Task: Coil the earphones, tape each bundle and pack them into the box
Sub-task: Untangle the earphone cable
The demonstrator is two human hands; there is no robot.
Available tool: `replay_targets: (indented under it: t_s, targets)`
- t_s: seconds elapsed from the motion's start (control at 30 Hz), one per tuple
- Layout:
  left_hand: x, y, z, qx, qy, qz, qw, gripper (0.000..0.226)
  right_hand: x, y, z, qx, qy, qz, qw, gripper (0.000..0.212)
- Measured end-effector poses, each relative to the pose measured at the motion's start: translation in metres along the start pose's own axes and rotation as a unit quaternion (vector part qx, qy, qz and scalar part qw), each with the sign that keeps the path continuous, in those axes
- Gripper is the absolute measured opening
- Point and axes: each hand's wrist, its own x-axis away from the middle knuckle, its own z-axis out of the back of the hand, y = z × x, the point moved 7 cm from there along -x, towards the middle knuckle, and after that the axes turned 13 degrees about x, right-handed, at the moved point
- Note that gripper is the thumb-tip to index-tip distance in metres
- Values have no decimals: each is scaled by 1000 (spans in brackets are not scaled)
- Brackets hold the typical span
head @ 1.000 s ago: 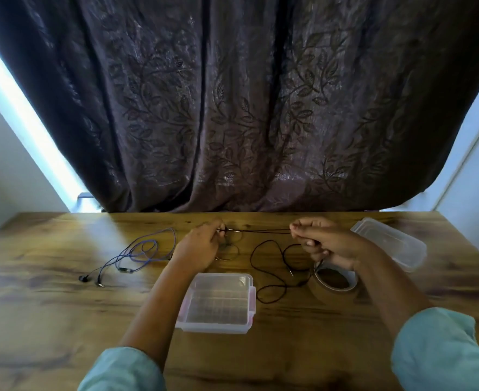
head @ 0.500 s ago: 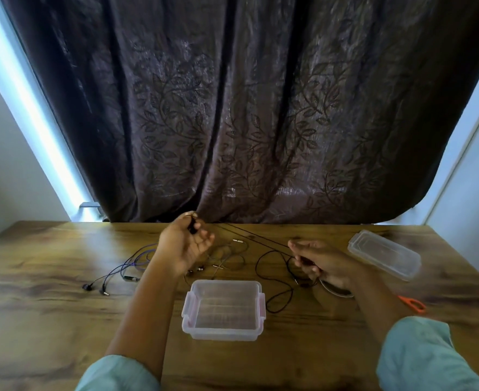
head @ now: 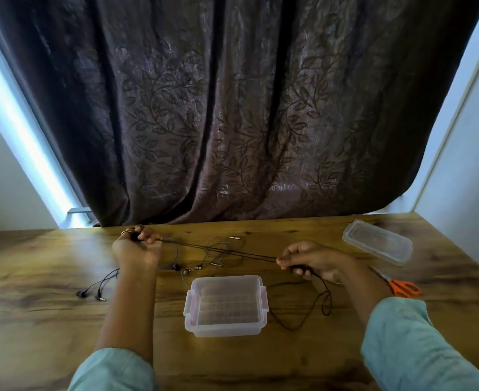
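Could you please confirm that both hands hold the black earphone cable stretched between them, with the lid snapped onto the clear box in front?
Not quite: the lid is not on the clear box. The head view shows the box open, with the lid lying apart on the table, far right. The rest stands: the left hand and right hand hold the black earphone cable stretched between them.

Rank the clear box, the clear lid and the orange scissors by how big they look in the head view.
1. clear box, though it sits nearest the camera.
2. clear lid, farther back, so its true size against the box is unsure.
3. orange scissors, plainly smallest.
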Motion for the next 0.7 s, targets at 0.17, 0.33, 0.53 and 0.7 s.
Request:
replay_targets:
  t_s: [0.17,0.33,0.53,0.7]
  targets:
    - [1,-30,-12,-324,-53,37,944,20,-3,-2,4,18,29,23,999,8]
    - [52,-109,-31,-691,-244,125,669,13,-6,-26,5,8,57,80,995,10]
    - [87,-158,-12,-724,-310,233,570,13,1,-58,9,56,125,140,981,9]
    - [58,-142,-17,-627,-284,143,711,23,6,-54,18,98,151,134,975,13]
